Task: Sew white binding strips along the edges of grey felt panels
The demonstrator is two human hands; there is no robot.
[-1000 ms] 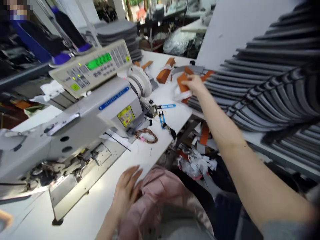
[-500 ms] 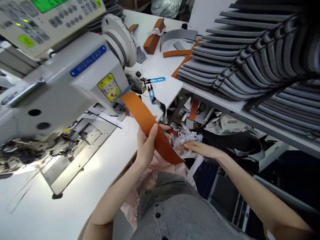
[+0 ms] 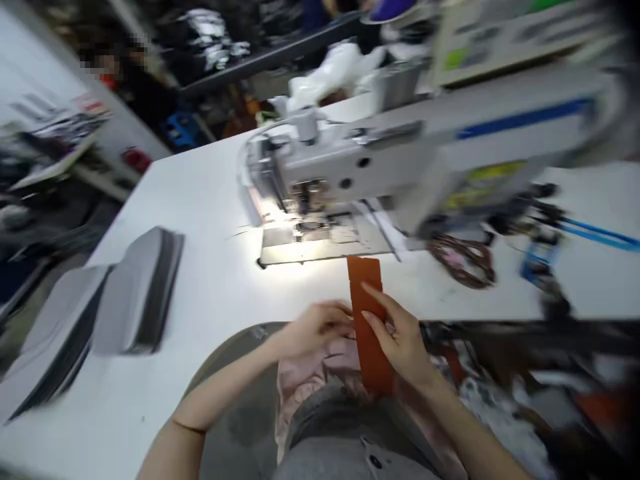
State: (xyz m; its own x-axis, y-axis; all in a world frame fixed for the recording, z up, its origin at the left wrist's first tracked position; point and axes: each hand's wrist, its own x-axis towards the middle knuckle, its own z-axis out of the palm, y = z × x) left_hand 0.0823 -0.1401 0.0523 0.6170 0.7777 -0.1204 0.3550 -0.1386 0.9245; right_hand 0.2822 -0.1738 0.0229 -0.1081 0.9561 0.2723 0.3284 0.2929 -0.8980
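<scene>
1. Orange strip (image 3: 369, 353): spans the desk's (image 3: 200, 287) front edge.
2. Right hand (image 3: 407, 343): grip clamped on it; left hand (image 3: 315, 328) beside, contact unclear.
3. Step, apparently: handling; any move calls for steady support.

The head view is moderately bright, with the strongest light at the centre: a small lamp glow (image 3: 274, 208) under the head of the sewing machine (image 3: 390, 153) burns nearly white and spills a glare patch onto the white tabletop (image 3: 210, 280) below it. The lower right corner and the upper background are dim. Motion blur smears the right side and the left edge, leaving lettering unreadable; the middle is somewhat sharper. Wide-angle stretching shows toward the edges, and the upper right corner darkens.
</scene>
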